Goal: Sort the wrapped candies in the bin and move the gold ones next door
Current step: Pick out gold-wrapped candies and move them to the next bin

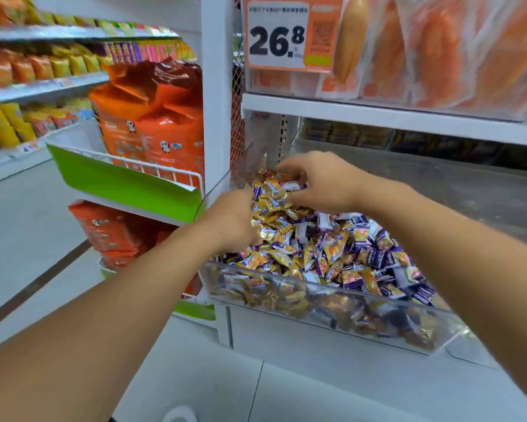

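Gold candies [268, 208] with shiny wrappers, purple candies [377, 254] with white and orange bits, see-through bin [332, 303], orange bags [152, 126] with little panda pictures, green basket front [119, 184], orange price tag [289, 35] with black numbers, white shelf [377, 115]

Both hands, left hand [236, 219] and right hand [317, 181], dig into gold candies [274, 205] (purple candies [377, 254] alongside) in the clear bin [332, 312].
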`<action>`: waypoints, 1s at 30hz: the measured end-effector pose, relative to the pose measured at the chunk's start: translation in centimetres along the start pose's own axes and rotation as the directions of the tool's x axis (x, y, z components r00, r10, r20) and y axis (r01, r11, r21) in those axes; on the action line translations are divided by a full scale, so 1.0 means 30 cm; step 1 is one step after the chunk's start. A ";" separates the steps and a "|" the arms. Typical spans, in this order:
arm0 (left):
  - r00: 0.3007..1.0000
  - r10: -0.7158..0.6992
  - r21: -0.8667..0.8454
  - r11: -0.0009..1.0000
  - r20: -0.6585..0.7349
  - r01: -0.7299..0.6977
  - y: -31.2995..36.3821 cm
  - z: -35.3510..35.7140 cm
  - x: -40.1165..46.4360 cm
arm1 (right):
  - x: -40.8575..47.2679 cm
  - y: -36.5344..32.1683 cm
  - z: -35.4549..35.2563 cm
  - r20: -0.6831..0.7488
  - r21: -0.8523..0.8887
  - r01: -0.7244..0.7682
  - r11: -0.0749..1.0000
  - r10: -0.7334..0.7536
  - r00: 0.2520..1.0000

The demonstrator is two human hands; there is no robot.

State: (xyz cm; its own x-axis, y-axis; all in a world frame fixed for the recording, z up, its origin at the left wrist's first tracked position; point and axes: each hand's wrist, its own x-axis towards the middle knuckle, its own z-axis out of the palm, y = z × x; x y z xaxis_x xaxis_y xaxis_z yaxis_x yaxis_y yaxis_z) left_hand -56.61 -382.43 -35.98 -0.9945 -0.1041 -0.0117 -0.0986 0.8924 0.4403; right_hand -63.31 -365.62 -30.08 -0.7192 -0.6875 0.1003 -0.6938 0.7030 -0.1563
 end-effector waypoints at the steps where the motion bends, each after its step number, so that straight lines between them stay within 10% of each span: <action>1: 1.000 0.000 -0.023 1.000 -0.014 0.000 0.000 0.010 -0.001 | 0.050 -0.008 0.033 0.038 0.021 0.009 1.000 -0.010 0.999; 5: 0.997 0.014 -0.050 0.999 -0.071 -0.018 0.001 0.042 -0.005 | 0.182 -0.009 0.121 0.281 0.027 -0.039 0.999 0.030 0.959; 15: 0.983 0.128 -0.252 0.955 -0.134 -0.159 0.005 0.027 0.027 | 0.028 0.068 0.055 0.137 0.168 -0.075 0.983 0.052 0.989; 20: 0.997 0.073 -0.491 0.869 -0.006 -0.067 0.023 0.015 0.015 | -0.128 0.082 0.047 0.145 0.731 -0.315 0.605 0.313 0.939; 27: 0.999 0.040 -0.551 0.834 0.024 -0.020 0.054 -0.033 -0.029 | -0.178 0.082 0.055 0.340 0.904 -0.402 0.144 0.327 0.882; 30: 0.991 0.120 -0.492 0.867 0.063 -0.074 0.052 -0.033 -0.028 | -0.173 0.077 0.052 0.359 0.899 -0.422 0.116 0.359 0.862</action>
State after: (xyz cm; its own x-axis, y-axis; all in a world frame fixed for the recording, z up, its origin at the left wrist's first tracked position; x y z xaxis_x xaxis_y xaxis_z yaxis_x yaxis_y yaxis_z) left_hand -55.88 -381.40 -34.41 -0.9994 0.0319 -0.0152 0.0055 0.5656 0.8246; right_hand -61.12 -360.73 -32.49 -0.8556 -0.4054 -0.3219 0.2567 0.2078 -0.9439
